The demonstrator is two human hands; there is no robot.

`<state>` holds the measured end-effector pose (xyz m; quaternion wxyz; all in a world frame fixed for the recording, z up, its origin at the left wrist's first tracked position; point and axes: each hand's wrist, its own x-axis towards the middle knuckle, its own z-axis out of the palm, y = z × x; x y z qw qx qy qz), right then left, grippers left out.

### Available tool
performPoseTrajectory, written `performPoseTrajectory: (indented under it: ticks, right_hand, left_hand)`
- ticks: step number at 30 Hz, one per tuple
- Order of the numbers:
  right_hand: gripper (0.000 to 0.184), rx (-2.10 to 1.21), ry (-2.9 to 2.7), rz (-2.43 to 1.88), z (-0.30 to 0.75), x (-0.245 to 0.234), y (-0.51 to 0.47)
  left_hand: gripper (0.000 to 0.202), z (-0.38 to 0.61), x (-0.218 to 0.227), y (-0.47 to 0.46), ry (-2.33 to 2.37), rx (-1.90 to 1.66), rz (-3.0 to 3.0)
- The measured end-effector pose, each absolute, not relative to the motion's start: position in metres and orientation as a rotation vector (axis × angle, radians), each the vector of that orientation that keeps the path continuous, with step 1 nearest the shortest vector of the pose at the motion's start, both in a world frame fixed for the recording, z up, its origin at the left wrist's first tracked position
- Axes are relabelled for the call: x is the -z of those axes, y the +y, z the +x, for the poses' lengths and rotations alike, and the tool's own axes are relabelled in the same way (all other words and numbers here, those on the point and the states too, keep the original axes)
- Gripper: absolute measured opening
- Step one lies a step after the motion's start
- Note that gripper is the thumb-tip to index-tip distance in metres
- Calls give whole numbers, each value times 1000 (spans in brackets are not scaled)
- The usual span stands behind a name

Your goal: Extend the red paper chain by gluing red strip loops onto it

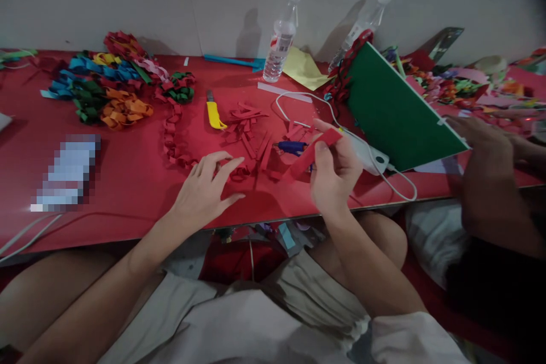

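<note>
My right hand (335,173) pinches a folded red paper strip (303,160) between thumb and fingers, above the front of the table. My left hand (200,187) hovers with fingers apart at the near end of a red paper chain (173,135); whether a fingertip touches the chain I cannot tell. Loose red paper strips (244,124) lie in a pile beyond both hands. Beside that pile rests a knife with a yellow handle (214,115). A blue object (290,147), partly hidden by the strip, lies close to my right hand.
On the left are coloured paper chains (123,108) and a blurred-out phone (70,170). Two water bottles (281,40) stand at the back. A green board (392,108) leans right of a white power bank (367,151) with a cable. Another person's hand (486,136) is at the right.
</note>
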<state>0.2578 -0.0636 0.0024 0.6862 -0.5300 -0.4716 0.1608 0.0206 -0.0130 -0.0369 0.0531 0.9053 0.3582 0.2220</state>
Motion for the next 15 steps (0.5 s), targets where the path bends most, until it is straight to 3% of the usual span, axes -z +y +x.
performPoseTrajectory:
  ticks: [3, 8, 15]
  right_hand:
    - [26, -438, -1067, -1110, 256, -5, -67]
    - [17, -552, -1066, -915, 260, -21, -76]
    - [8, -1271, -1342, -580, 309, -49, -96]
  left_hand:
    - [52, 25, 42, -8, 1076, -570, 2808]
    - [37, 25, 39, 0, 1171, -520, 2816]
    - [33, -4, 27, 20, 1364, -531, 2797]
